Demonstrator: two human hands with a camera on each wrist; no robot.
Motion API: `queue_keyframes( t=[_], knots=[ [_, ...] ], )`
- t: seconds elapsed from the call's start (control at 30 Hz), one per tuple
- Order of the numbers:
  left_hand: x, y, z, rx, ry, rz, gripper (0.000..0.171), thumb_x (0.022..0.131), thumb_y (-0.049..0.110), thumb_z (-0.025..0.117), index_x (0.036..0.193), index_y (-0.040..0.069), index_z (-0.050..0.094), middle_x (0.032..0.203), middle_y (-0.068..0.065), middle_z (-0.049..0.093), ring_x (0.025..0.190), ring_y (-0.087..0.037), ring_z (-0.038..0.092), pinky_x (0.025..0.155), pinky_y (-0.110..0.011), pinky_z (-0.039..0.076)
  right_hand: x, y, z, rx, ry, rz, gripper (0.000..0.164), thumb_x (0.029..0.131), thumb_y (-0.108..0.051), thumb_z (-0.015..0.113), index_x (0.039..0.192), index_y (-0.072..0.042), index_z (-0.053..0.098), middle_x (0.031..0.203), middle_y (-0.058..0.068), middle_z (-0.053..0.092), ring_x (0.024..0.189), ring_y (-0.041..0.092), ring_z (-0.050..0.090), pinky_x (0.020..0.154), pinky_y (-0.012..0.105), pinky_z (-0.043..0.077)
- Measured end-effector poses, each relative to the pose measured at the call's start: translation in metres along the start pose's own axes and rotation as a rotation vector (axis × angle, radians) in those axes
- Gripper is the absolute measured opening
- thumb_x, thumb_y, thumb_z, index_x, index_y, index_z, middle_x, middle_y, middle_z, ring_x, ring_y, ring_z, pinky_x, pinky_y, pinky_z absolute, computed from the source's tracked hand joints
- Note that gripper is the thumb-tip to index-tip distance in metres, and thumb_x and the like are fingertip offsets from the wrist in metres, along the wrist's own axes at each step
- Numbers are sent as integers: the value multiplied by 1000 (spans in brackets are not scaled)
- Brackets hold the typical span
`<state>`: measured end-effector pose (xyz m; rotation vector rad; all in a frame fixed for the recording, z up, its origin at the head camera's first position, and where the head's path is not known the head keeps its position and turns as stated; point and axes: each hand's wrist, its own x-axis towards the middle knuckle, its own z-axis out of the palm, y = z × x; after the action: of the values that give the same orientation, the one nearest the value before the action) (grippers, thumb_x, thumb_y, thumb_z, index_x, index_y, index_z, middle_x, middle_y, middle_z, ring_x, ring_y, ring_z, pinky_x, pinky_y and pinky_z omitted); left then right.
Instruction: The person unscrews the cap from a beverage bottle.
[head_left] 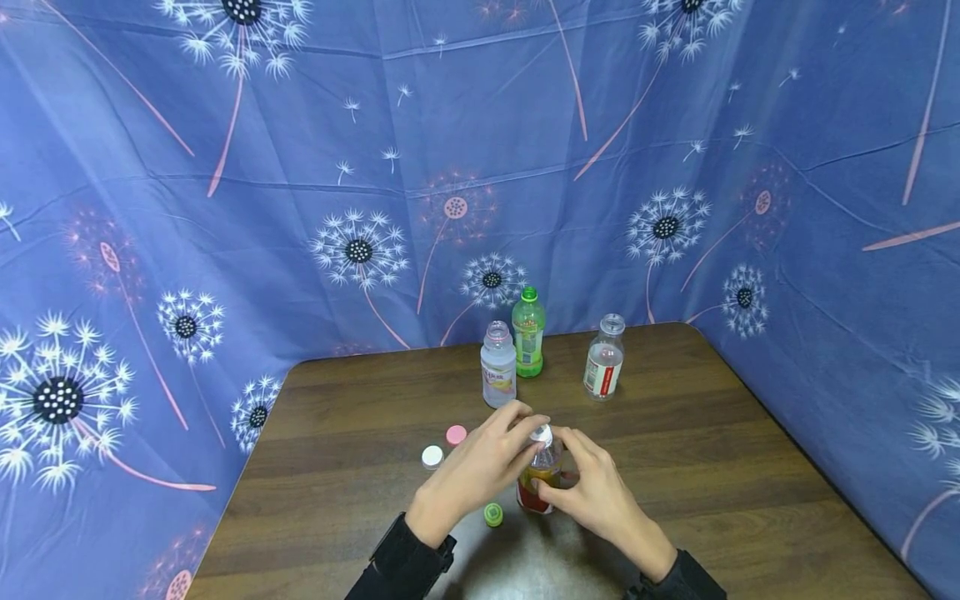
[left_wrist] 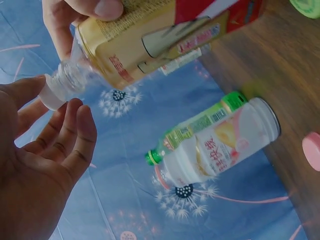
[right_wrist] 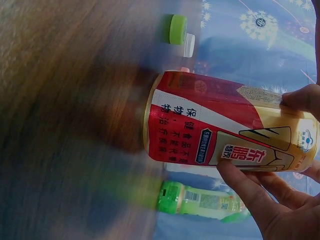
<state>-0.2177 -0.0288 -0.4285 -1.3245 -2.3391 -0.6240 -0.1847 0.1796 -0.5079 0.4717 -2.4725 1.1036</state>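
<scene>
My left hand (head_left: pixel 476 471) pinches the white cap (left_wrist: pixel 51 95) at the mouth of a clear plastic drink bottle with a gold and red label (right_wrist: pixel 200 120). Around the body of this bottle, my right hand (head_left: pixel 603 496) holds on with thumb and fingers. The bottle is upright over the near middle of the table; whether its base touches the wood I cannot tell. A green cap (head_left: pixel 492 514) lies just left of the bottle. Beyond my left hand are a pink cap (head_left: pixel 456 434) and another white cap (head_left: pixel 432 456), both on the table.
Behind my hands stand three uncapped bottles: a white-labelled one (head_left: pixel 498 375), a green one (head_left: pixel 528 337) and a clear one with a red and white label (head_left: pixel 603 367). A blue dandelion-print cloth (head_left: pixel 420 108) hangs behind the brown wooden table (head_left: pixel 720 450).
</scene>
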Motion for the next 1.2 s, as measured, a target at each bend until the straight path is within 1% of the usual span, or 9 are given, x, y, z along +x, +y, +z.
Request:
queue_keyframes(
  t=[0.13,0.23,0.37,0.5,0.63,0.8,0.97,1.07,1.2],
  knots=[
    [4,1,3,15,-17,-7,33,104,24,59,134,11,61,119,2,56,96,-4,59,80,-14,51,-1,1,-1,23,-8,4,69,73,-18,87,134,-27,56,112,-7,62,97,16,69,65,21,60],
    [5,1,3,0,-44,-26,34,104,24,58,135,11,61,120,1,56,96,-4,59,80,-15,51,-1,0,-1,37,-14,8,69,74,-17,87,134,-26,56,113,-6,63,98,20,70,65,20,59],
    [6,1,2,-12,-61,-30,34,104,24,58,136,11,60,121,1,55,97,-4,59,81,-15,51,0,0,-1,42,-10,-2,69,73,-17,87,134,-24,56,113,-5,63,97,20,70,65,20,59],
    [7,0,1,-7,-66,-14,34,104,23,58,135,10,61,121,1,55,97,-4,59,82,-14,51,0,1,-2,28,2,-23,70,72,-17,88,134,-25,56,112,-7,63,96,16,70,64,20,59],
    [10,-1,-2,-10,-90,-1,34,103,22,59,135,11,62,121,1,56,98,-4,57,81,-14,50,0,2,-2,5,15,-35,70,71,-19,89,133,-26,57,111,-9,63,95,11,68,65,25,61],
    [14,-2,-8,-2,-127,15,35,103,19,60,137,13,62,121,2,57,101,-5,55,84,-16,49,0,4,-2,-5,25,-67,71,71,-19,89,134,-24,56,112,-9,64,97,11,68,70,30,62],
    [16,-3,-11,7,-161,32,36,102,15,60,138,13,62,122,2,57,102,-5,54,85,-17,49,0,5,-1,4,32,-90,70,72,-18,89,134,-21,57,111,-8,64,97,12,68,70,29,62],
    [16,-4,-11,-13,-170,41,36,102,13,59,138,12,62,122,2,57,101,-5,53,85,-17,48,-1,6,-1,6,33,-88,69,72,-18,89,132,-21,57,111,-9,63,97,11,68,71,29,62],
    [17,-7,-12,-62,-172,61,36,102,10,58,138,12,61,123,1,57,106,-7,55,90,-17,49,-2,6,0,-4,35,-88,67,71,-19,89,130,-20,58,110,-9,63,97,10,68,71,31,62]
  ],
)
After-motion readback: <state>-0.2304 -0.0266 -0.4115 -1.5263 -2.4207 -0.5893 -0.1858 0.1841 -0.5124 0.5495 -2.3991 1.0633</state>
